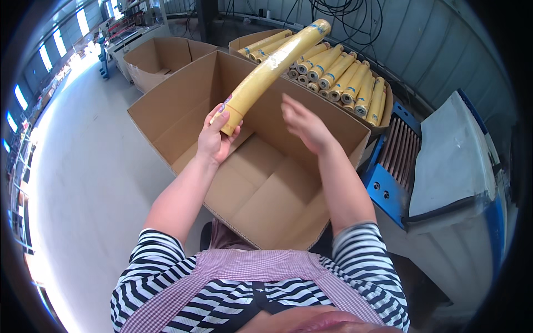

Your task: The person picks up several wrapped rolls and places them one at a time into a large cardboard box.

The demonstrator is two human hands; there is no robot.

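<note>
A: What does the person's left hand (215, 139) have?

B: Its grip is wrapped around the lower end of a long yellow roll (272, 69), fingers curled over the front and the thumb behind. The roll slants up and away from that grip, its far end capped with a blue band.

A: And the right hand (302, 125)?

B: It hangs just to the right of the grip, fingers loosely spread, touching nothing. It stays apart from the roll.

A: What lies below the grip?

B: A large open cardboard box (266, 183), its inside bare brown board. The held roll is above it, not resting on its floor.

A: Beyond the grip?

B: A second carton (383, 119) packed with a stack of yellow rolls (338, 75) lying side by side, ends facing the person. Up and to the left of the grip stands another open carton (161, 58). Right of the grip, past the box wall, a blue roller conveyor (394, 161) runs under a grey cover (452, 155).
</note>
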